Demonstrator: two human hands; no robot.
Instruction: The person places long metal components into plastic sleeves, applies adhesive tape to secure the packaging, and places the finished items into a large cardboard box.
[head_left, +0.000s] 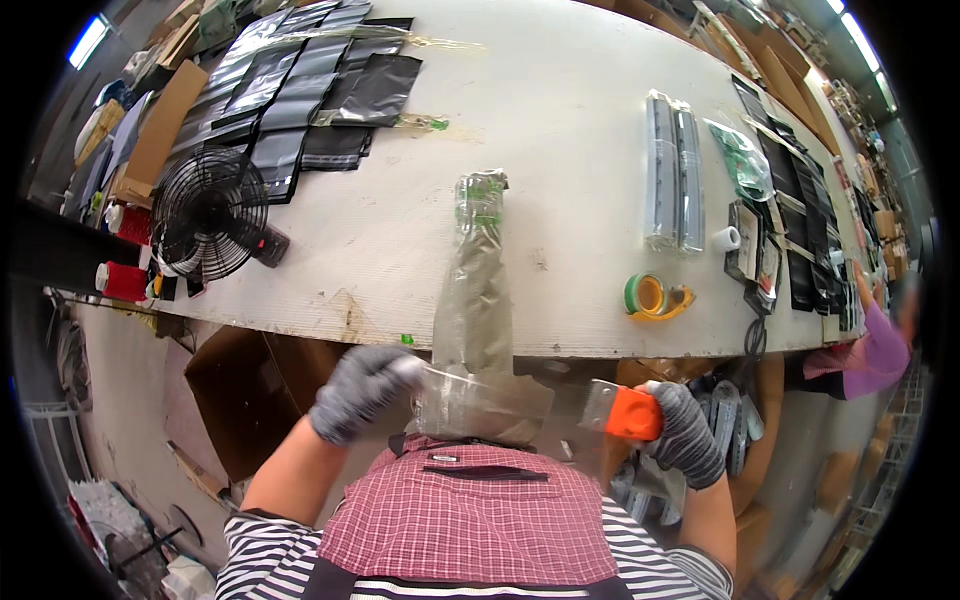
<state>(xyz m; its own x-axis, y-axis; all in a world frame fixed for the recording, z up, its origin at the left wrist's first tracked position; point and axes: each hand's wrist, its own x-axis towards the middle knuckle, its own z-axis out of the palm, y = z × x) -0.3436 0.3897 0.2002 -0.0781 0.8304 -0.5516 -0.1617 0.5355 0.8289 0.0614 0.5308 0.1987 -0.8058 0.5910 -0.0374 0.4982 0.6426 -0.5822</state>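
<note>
A long clear plastic bag (pixel 473 310) lies on the white table, its far end bunched with green showing through. Its near end droops over the front edge toward my apron (pixel 470 510). My left hand (pixel 368 388), in a grey knit glove and slightly blurred, is closed at the bag's left side. From its fingertips a thin clear strip of plastic runs to the right; I cannot tell if it is tape or bag film. On the right, my gloved right hand (pixel 685 432) grips an orange tape dispenser (pixel 632 413) with a metal plate facing left.
A black fan (pixel 212 215) stands at the table's left, before stacked dark plastic bags (pixel 300 100). Tape rolls (pixel 655 297) and wrapped grey bars (pixel 673 175) lie to the right. Below the edge are a cardboard box (pixel 240 390) and, far right, a person in purple (pixel 868 345).
</note>
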